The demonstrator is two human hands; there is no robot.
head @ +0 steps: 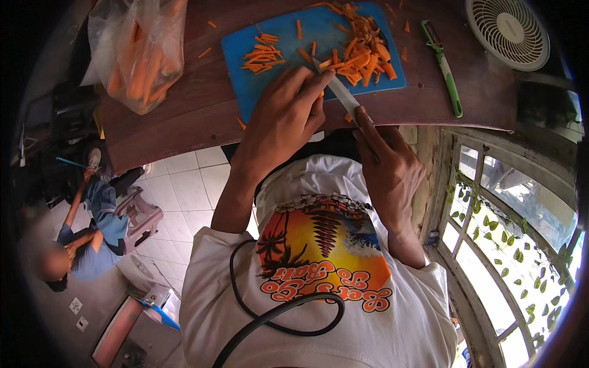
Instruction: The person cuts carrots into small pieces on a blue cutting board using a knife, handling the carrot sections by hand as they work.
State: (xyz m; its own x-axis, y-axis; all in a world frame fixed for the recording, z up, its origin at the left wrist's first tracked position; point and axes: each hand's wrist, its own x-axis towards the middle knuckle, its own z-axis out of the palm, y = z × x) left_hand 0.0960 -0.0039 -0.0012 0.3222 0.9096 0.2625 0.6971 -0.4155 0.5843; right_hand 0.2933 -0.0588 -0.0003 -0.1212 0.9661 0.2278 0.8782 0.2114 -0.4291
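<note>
My right hand [391, 170] grips a kitchen knife by its handle, index finger laid along its spine. The knife's blade [343, 92] points away to the upper left, across the near edge of a blue cutting board [294, 43]. My left hand [285, 115] is beside the blade, its fingertips close to the steel. A bit of orange carrot [321, 94] shows between its thumb and fingers, mostly hidden. Thin carrot sticks [262, 55] lie in a small pile at the board's left. On its right is a heap of carrot slices and pieces [363, 62], with peelings behind.
A clear plastic bag of carrots [142, 64] sits at the table's left. To the right lie a green-handled peeler [444, 69] and a white fan [508, 30]. Carrot scraps dot the wooden table [184, 124]. A person [92, 225] sits low at left, by a plastic stool [142, 214].
</note>
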